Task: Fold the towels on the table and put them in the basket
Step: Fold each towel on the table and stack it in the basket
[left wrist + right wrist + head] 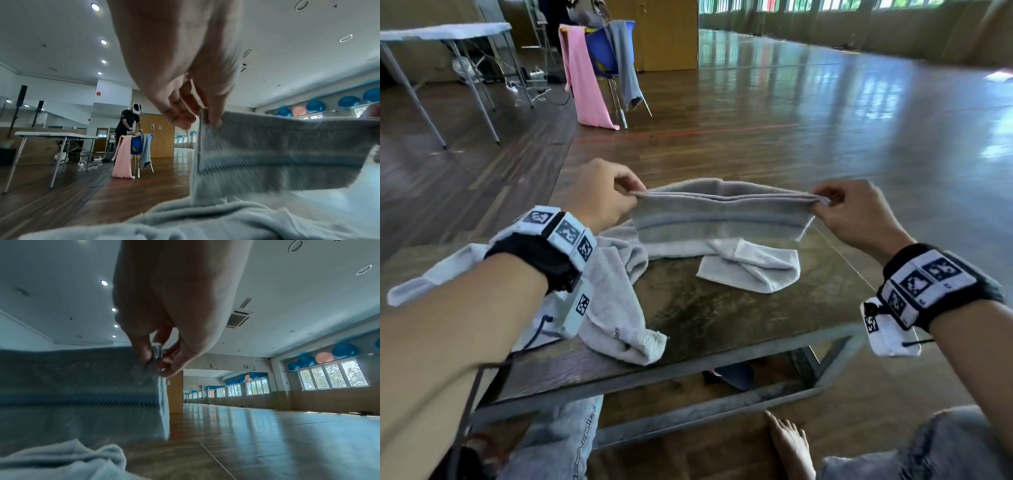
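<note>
Both forearms reach forward from the lower corners of the head view, each wrist strapped with a marker-covered band. The left hand (599, 195) and right hand (856, 216) sit mid-frame, level and well apart, thumb and fingers pinched together.

Grey towel (722, 219): terry cloth with a darker woven stripe across it, doubled so several edges run together along the top, stretched level above the tabletop (709, 318) by its two upper corners; its lower part trails onto the surface as a loose flattened bundle. Second grey towel (616, 294): unfolded, crumpled in a heap at the near left of the tabletop, one corner hanging over the near edge (a small label shows near that corner). Basket: not discernible in any view.
</note>
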`<move>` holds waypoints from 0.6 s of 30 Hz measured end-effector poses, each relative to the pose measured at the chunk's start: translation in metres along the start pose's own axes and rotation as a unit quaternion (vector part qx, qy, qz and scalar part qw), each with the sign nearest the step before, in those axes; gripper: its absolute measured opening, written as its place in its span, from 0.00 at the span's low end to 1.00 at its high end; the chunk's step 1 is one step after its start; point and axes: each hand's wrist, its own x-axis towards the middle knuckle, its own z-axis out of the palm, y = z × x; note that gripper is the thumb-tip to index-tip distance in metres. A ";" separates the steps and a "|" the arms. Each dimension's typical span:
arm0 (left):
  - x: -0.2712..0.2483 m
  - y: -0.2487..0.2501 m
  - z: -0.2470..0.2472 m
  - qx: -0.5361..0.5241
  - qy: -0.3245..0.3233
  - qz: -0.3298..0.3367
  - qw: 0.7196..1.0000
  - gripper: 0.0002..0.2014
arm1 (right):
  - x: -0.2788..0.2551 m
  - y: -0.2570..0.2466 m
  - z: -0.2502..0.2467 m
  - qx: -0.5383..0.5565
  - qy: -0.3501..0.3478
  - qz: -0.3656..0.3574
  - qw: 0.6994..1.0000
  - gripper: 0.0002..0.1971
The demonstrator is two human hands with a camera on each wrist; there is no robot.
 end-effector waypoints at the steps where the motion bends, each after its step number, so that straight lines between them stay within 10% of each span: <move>1: -0.005 0.002 0.004 -0.008 0.019 0.007 1.000 0.08 | -0.008 0.002 -0.002 0.004 0.020 -0.009 1.000 0.08; 4: -0.032 -0.004 0.031 -0.009 -0.005 -0.005 1.000 0.07 | -0.043 0.025 0.006 0.002 -0.019 0.020 1.000 0.06; 8: -0.078 -0.028 0.079 0.008 -0.204 -0.117 0.972 0.12 | -0.095 0.058 0.036 -0.021 -0.256 0.157 0.954 0.18; 14: -0.099 -0.037 0.114 0.024 -0.137 -0.234 0.962 0.08 | -0.123 0.070 0.062 -0.022 -0.085 0.266 0.960 0.02; 18: -0.098 -0.033 0.121 0.071 -0.151 -0.258 0.952 0.21 | -0.126 0.072 0.068 -0.027 -0.112 0.280 0.953 0.14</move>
